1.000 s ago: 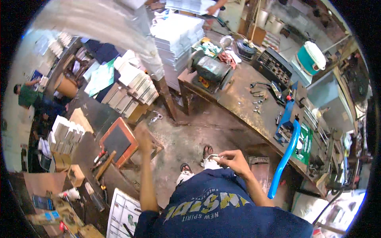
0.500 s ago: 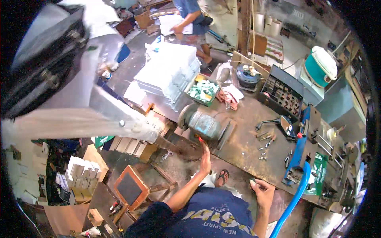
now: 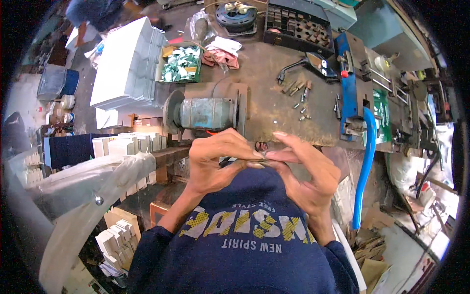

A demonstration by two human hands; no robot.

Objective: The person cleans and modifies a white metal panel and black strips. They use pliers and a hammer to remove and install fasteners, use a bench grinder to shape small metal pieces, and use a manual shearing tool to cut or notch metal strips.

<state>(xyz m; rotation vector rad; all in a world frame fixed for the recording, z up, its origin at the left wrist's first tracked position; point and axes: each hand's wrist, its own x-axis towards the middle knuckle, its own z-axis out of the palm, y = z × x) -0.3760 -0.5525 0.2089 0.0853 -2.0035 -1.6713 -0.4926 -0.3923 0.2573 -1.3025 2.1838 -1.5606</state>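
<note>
In front of my chest, my left hand [image 3: 215, 156] and my right hand [image 3: 308, 171] meet fingertip to fingertip. Between them they pinch a small thin piece [image 3: 263, 161], mostly covered by the fingers; its kind is too small to make out. Just beyond my left hand stands a bench grinder [image 3: 205, 113] with worn grey-blue paint, at the bench's near edge. A wheel sits at each end of it. Behind the grinder, a box [image 3: 201, 68] holds many small green and white pieces.
Tall stacks of white sheets [image 3: 128, 73] stand left of the box. Across the bench [image 3: 264, 108] lie loose metal bits [image 3: 296, 90], a black mirror-like part [image 3: 320, 66], and an open case [image 3: 298, 29]. A blue lever tool [image 3: 352, 78] with a blue handle [image 3: 367, 166] is at right.
My left hand has come back from beside the grinder and joined my right hand, which has risen to the middle. The view has swung and tilted downward.
</note>
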